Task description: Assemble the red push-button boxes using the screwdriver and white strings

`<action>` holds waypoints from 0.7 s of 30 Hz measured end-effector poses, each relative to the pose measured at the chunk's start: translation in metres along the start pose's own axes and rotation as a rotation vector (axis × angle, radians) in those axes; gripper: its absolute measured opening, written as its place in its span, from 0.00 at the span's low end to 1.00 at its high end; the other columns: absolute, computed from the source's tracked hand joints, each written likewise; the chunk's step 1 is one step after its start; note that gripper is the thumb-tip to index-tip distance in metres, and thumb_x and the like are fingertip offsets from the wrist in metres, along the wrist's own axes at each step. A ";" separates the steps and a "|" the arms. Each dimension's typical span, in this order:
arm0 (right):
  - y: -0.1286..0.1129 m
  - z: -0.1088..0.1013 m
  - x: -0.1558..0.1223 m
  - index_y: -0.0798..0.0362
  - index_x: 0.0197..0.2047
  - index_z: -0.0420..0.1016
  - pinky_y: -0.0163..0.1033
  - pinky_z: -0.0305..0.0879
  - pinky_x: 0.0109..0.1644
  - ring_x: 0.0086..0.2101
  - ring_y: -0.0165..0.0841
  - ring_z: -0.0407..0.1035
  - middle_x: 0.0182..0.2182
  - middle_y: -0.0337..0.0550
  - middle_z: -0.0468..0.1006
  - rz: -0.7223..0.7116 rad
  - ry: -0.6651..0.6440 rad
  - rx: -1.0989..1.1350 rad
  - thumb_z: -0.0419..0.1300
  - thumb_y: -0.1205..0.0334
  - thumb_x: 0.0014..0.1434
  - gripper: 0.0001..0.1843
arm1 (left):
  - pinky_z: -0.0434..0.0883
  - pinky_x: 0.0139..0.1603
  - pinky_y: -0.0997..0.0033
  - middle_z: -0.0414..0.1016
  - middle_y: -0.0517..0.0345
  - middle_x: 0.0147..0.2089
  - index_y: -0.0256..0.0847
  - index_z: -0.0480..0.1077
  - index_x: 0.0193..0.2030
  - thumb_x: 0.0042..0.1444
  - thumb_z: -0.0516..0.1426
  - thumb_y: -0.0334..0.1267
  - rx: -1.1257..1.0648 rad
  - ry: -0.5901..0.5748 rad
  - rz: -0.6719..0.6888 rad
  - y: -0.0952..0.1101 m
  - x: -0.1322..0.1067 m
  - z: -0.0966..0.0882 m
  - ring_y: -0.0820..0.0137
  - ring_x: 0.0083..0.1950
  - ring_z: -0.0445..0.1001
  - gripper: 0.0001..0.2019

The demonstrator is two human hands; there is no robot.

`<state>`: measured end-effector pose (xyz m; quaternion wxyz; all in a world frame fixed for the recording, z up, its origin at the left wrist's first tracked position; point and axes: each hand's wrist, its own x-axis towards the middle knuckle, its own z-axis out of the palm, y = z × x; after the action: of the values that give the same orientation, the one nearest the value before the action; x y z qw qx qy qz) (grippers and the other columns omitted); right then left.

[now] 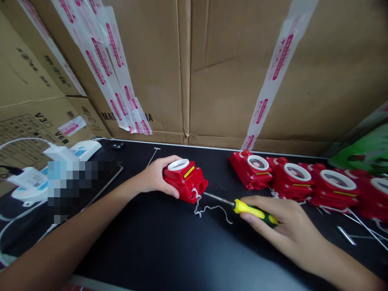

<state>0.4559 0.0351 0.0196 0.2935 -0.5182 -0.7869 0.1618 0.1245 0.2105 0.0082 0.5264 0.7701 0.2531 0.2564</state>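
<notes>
My left hand (163,178) is wrapped round the left side of a red box-shaped device (189,176) with a white ring on top and a yellow label. A thin whitish string (209,208) trails from its front corner onto the black table. Closed round the yellow and dark green handle of a screwdriver (242,207) is my right hand (281,226). The screwdriver's shaft points left, and its tip reaches the device's lower right corner by the string; whether it sits in a screw I cannot tell.
Several similar red devices (256,167) stand in a row at the right. Metal T-shaped rods (347,235) lie in front of them, and another T-shaped rod (157,149) lies behind my left hand. A power strip (87,150) with plugs and cables is at the left. Cardboard boxes (230,81) wall the back.
</notes>
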 end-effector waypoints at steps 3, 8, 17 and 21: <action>-0.003 0.005 -0.001 0.47 0.48 0.84 0.37 0.76 0.38 0.33 0.36 0.81 0.39 0.45 0.88 0.005 -0.024 0.019 0.60 0.52 0.73 0.12 | 0.71 0.67 0.46 0.81 0.48 0.59 0.42 0.73 0.61 0.33 0.81 0.43 0.006 0.017 0.002 0.000 0.000 0.001 0.46 0.63 0.78 0.45; -0.006 0.004 -0.001 0.46 0.50 0.82 0.34 0.75 0.38 0.33 0.33 0.81 0.39 0.42 0.87 -0.046 -0.112 0.060 0.62 0.56 0.72 0.09 | 0.71 0.67 0.48 0.80 0.48 0.59 0.43 0.73 0.62 0.34 0.82 0.43 0.040 0.036 0.008 0.001 0.001 0.001 0.47 0.63 0.78 0.46; -0.005 0.004 0.001 0.49 0.48 0.84 0.36 0.78 0.36 0.33 0.37 0.84 0.40 0.46 0.89 -0.038 0.113 -0.037 0.62 0.56 0.71 0.10 | 0.72 0.65 0.51 0.81 0.50 0.56 0.42 0.73 0.59 0.31 0.82 0.42 0.053 0.052 0.016 -0.001 0.002 0.004 0.49 0.60 0.79 0.45; -0.005 0.007 0.003 0.49 0.48 0.83 0.32 0.77 0.38 0.33 0.31 0.83 0.40 0.41 0.88 -0.088 0.061 -0.020 0.63 0.60 0.71 0.08 | 0.72 0.64 0.53 0.81 0.52 0.56 0.43 0.73 0.59 0.31 0.82 0.40 0.057 0.046 0.028 -0.002 0.002 0.005 0.51 0.59 0.79 0.44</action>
<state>0.4477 0.0362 0.0178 0.3189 -0.4908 -0.8011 0.1249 0.1287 0.2092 0.0050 0.4946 0.7821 0.2615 0.2744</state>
